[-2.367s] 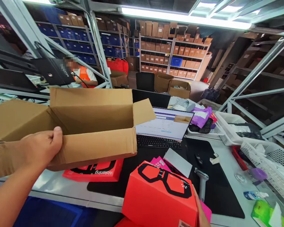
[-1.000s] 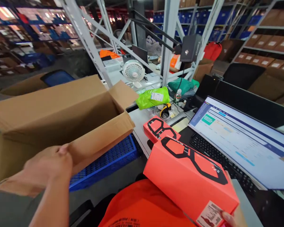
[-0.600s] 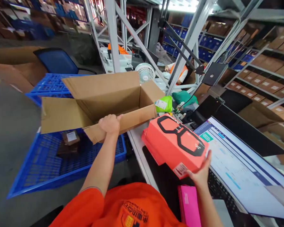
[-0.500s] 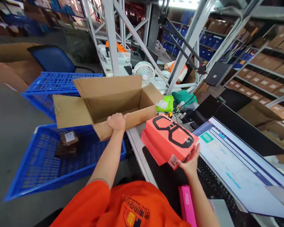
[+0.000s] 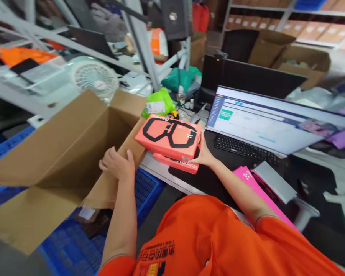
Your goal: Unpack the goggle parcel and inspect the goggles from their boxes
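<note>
My left hand (image 5: 117,164) is closed over the near flap of a large open cardboard carton (image 5: 71,142), its fingers curled inside the edge. The carton sits above a blue crate at the left. My right hand (image 5: 202,153) grips the right end of a coral-red box (image 5: 170,136) printed with a black outline of two joined hexagons. That box is tilted, with its left end by the carton's near wall. Beneath it shows a coral-red lid or second box (image 5: 176,164) with white lettering; I cannot tell whether they are joined.
A monitor (image 5: 264,119) and keyboard (image 5: 244,149) stand at the right. Near them lie a pink box (image 5: 261,191) and a silver-grey box (image 5: 274,182). Behind the carton are a fan (image 5: 94,78) and a green packet (image 5: 159,103). A co-worker in an orange vest (image 5: 155,43) sits beyond the frame.
My view has swung to the right. The coral-red box has moved closer to the carton in my right hand. My left hand still holds the carton's flap.
</note>
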Demonstrator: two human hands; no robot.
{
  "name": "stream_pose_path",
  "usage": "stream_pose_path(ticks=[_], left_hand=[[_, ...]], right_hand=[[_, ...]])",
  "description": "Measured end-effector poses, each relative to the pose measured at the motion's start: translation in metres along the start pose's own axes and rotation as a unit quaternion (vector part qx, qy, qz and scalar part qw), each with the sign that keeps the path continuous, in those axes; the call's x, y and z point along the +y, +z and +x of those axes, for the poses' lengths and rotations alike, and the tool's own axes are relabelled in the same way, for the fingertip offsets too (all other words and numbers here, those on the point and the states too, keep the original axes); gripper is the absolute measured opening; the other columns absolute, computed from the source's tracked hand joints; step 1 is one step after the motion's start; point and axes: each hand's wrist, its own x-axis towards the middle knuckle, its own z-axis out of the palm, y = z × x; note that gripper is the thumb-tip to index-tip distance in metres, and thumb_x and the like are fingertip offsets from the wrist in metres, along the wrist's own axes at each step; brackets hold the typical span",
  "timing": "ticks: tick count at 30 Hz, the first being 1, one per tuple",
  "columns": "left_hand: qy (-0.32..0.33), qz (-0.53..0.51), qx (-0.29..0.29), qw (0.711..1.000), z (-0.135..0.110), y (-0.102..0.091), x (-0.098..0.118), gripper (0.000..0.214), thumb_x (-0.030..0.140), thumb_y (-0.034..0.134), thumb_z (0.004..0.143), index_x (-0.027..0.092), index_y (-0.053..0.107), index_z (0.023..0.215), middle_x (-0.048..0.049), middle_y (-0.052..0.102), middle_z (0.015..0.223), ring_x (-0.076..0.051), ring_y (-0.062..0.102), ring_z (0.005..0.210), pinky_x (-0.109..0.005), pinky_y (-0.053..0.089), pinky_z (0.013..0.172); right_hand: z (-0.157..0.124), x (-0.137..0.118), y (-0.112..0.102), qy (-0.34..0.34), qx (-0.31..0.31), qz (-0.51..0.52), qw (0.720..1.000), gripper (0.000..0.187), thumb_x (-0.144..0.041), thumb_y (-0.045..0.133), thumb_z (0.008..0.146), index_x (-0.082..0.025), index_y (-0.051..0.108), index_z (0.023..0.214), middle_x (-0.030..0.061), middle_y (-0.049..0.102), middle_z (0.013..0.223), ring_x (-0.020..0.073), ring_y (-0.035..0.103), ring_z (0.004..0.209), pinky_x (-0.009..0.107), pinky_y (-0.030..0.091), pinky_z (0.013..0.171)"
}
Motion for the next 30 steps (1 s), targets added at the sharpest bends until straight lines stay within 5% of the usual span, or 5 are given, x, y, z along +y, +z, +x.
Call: stream_pose_path(ticks=[4,10,14,23,30], left_hand=[[0.061,-0.024,0.030,0.997,-0.013,-0.012,0.015,0.062,0.041,0.051,0.091,0.014,0.035,0.145,-0.0236,0.036,0.154,-0.039,0.034,0.143,-0.058,0.025,0.118],[0.007,-0.180,-0.018,0.983,-0.063,0.031,0.028,0.062,0.035,0.054,0.088,0.013,0.033,0.141,-0.0238,0.044,0.143,-0.032,0.045,0.136,-0.050,0.037,0.115],[-0.178,-0.450,-0.131,0.865,-0.081,0.083,0.039,0.057,0.048,0.046,0.092,0.010,0.041,0.134,-0.0217,0.048,0.142,-0.028,0.049,0.134,-0.047,0.035,0.118],[-0.246,-0.542,-0.214,0.774,-0.063,0.130,0.053,0.089,0.077,0.004,0.094,0.014,0.043,0.144,-0.0183,0.060,0.135,-0.022,0.057,0.131,-0.038,0.042,0.114],[-0.231,-0.518,-0.267,0.779,-0.067,0.117,0.027,0.091,0.078,0.001,0.092,0.022,0.056,0.137,-0.0141,0.068,0.124,-0.024,0.064,0.120,-0.042,0.055,0.097]], right_hand=[[-0.068,0.000,-0.014,0.042,0.005,-0.035,0.998,0.154,-0.061,0.091,0.054,-0.012,-0.009,0.161,0.0250,-0.009,0.167,0.0373,-0.005,0.157,0.057,0.010,0.125],[-0.215,0.003,-0.047,0.146,0.125,-0.055,0.980,0.071,-0.038,0.075,0.084,-0.025,0.047,0.148,0.0157,0.041,0.155,0.0317,0.041,0.145,0.055,0.035,0.120],[-0.262,0.016,-0.042,0.287,0.136,0.094,0.944,0.056,-0.047,0.072,0.085,-0.025,0.060,0.135,0.0124,0.067,0.126,0.0284,0.067,0.114,0.055,0.050,0.106],[-0.144,0.023,0.038,0.317,0.062,0.208,0.923,0.120,-0.066,0.077,0.073,-0.026,0.009,0.163,0.0113,0.006,0.171,0.0340,0.022,0.154,0.054,0.026,0.123],[-0.099,0.036,0.063,0.259,0.088,0.265,0.925,0.087,-0.072,0.061,0.083,-0.039,0.029,0.158,0.0002,0.019,0.169,0.0298,0.021,0.155,0.058,0.029,0.120]])
